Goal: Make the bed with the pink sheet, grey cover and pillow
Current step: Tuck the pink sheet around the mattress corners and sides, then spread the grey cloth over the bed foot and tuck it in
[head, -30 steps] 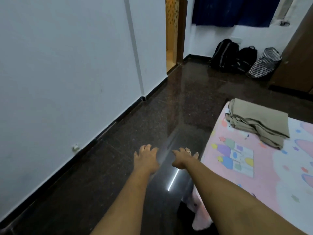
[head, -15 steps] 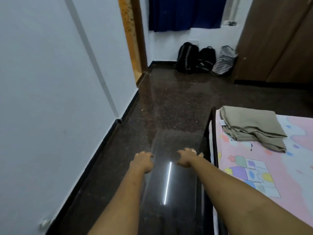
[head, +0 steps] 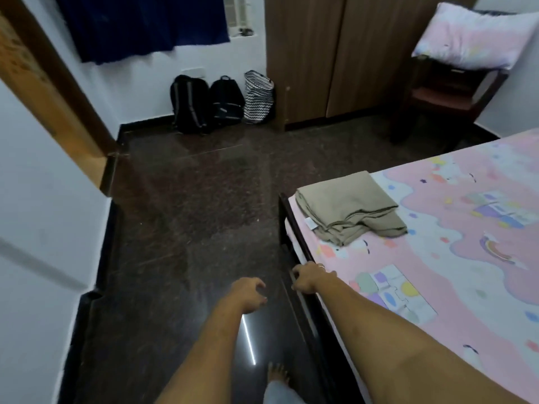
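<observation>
Beyond the hands (head: 249,294) (head: 309,279), seemingly grey cover (head: 347,208)

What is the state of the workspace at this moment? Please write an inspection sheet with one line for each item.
Surface: pink sheet lies spread over the bed, beside a dark bed frame.
Job's things: folded cover lies on the sheet near the bed's corner; pillow lies on a chair, apart from the bed.
Clutter: larger backpack, smaller backpack and patterned bag stand on the floor by the far wall.
Grips: left hand loosely curled over the floor, holding nothing; right hand at the bed's edge, fingers curled, hold unclear.
Cables: nothing seen.
Surroundings: wooden wardrobe, dark blue curtain.
</observation>
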`<state>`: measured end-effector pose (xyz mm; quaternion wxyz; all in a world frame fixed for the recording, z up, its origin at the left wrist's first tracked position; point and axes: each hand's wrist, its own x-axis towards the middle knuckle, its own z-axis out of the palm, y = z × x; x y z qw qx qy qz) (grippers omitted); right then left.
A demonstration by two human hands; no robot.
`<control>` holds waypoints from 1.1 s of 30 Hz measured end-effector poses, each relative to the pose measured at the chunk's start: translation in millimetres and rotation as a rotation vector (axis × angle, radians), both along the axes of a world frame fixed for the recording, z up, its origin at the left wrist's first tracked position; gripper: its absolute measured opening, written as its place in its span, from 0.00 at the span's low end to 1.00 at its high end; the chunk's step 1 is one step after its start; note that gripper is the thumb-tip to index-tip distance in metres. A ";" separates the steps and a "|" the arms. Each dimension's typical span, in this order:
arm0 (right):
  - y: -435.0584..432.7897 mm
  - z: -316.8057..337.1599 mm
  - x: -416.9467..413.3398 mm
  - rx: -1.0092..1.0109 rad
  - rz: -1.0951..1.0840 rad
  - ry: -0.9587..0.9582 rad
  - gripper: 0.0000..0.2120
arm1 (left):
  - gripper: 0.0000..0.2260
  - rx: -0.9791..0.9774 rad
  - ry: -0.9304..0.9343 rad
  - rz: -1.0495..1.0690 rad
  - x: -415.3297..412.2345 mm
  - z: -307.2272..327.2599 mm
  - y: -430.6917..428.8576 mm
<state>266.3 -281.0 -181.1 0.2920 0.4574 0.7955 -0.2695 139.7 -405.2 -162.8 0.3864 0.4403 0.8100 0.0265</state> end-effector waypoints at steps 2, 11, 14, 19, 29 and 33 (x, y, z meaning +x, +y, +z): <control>30.3 -7.3 -32.0 0.004 -0.016 0.007 0.28 | 0.18 0.010 0.034 -0.003 -37.3 -0.3 32.4; 160.8 5.8 -88.8 0.008 -0.182 0.145 0.31 | 0.16 0.030 -0.033 -0.154 -96.3 7.3 191.6; 208.0 -6.8 -67.5 0.013 -0.366 0.166 0.30 | 0.15 0.032 -0.053 -0.265 -102.5 -1.8 257.8; 255.7 -48.1 -36.6 -0.052 -0.750 0.188 0.31 | 0.16 -0.041 -0.124 -0.441 -118.7 -26.5 348.1; 289.0 -128.7 -55.4 -0.139 -1.362 0.306 0.32 | 0.09 -0.189 -0.274 -0.435 -134.6 -87.3 454.4; 311.6 -148.1 -55.2 -0.180 -1.573 0.444 0.33 | 0.11 -0.254 -0.277 -0.474 -133.8 -106.4 469.7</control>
